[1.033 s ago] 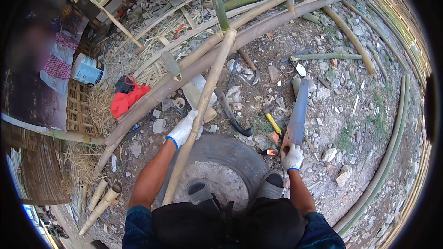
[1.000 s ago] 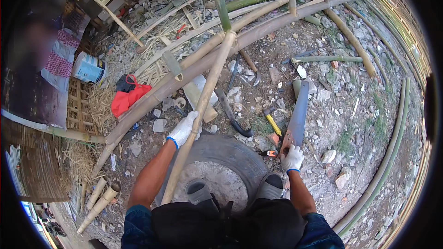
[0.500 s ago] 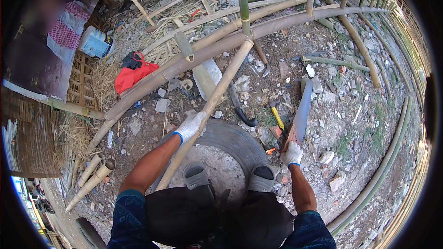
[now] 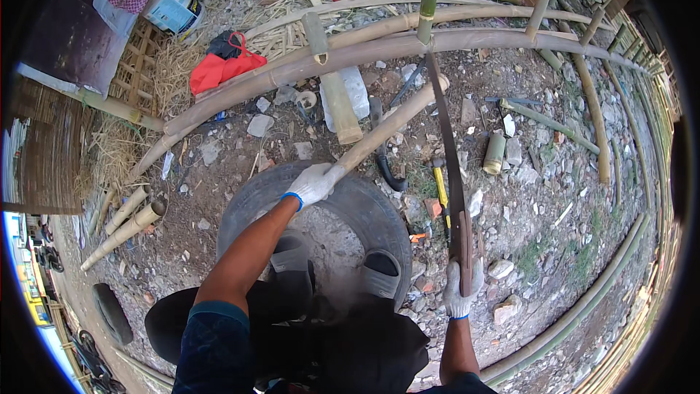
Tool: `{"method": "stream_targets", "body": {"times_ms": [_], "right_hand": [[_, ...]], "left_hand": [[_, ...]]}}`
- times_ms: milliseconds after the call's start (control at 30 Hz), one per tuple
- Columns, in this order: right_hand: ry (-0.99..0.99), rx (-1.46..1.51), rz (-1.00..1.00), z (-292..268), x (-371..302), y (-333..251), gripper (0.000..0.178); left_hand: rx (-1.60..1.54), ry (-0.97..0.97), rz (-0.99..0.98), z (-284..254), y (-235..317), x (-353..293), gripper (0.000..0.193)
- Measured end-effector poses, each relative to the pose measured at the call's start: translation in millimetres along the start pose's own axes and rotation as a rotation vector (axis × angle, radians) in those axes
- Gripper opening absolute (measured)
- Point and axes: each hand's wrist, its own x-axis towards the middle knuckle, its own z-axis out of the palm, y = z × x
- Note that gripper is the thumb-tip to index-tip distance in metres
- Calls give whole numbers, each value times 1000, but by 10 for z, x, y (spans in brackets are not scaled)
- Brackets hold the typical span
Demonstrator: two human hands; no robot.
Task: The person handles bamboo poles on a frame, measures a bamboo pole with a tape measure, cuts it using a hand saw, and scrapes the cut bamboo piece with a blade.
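Note:
My gloved left hand (image 4: 313, 184) is wrapped around a slim bamboo pole (image 4: 390, 130) that slants away to the right. In my gloved right hand (image 4: 464, 284) is the handle of a handsaw (image 4: 450, 146), its blade seen nearly edge-on. The blade passes across the pole's far end, just short of the tip; I cannot tell if they touch. Below my left hand lies an old tyre (image 4: 239, 208), with my grey clogs (image 4: 380, 273) at it. A hammer with a yellow handle (image 4: 442, 193) lies left of the saw.
A thick bamboo rail (image 4: 292, 71) with upright posts (image 4: 430, 0) curves across beyond the pole. A black curved handle (image 4: 389, 169) and a short bamboo piece (image 4: 494, 153) lie on rubble. A red bag (image 4: 222, 71) and white bucket (image 4: 172, 9) are at far left.
My right hand has lifted the saw from low over the ground and turned its blade edge-on, across the pole's far end. The pole's far end has swung right and nearer; the view has shifted.

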Motion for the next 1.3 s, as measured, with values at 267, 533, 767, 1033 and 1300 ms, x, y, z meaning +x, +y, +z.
{"method": "stream_targets", "body": {"times_ms": [267,533,767,1033,1300], "right_hand": [[-461,88,-127,829,463,-178,28],[-524,162,-190,701,267,221,27],[-566,112,-79,606,305,-109,22],[-556,225,-96,637,426,-318,35],[-596,262,-96,879,509,-401,53]], "left_hand": [[20,73,-67,35,63,-49,60],[-11,85,-57,13,92,-73,54],[-118,65,-67,-28,-63,-8,55],[-161,65,-94,-63,-59,-5,46],[-197,15,-54,-55,-83,51,58]]}}
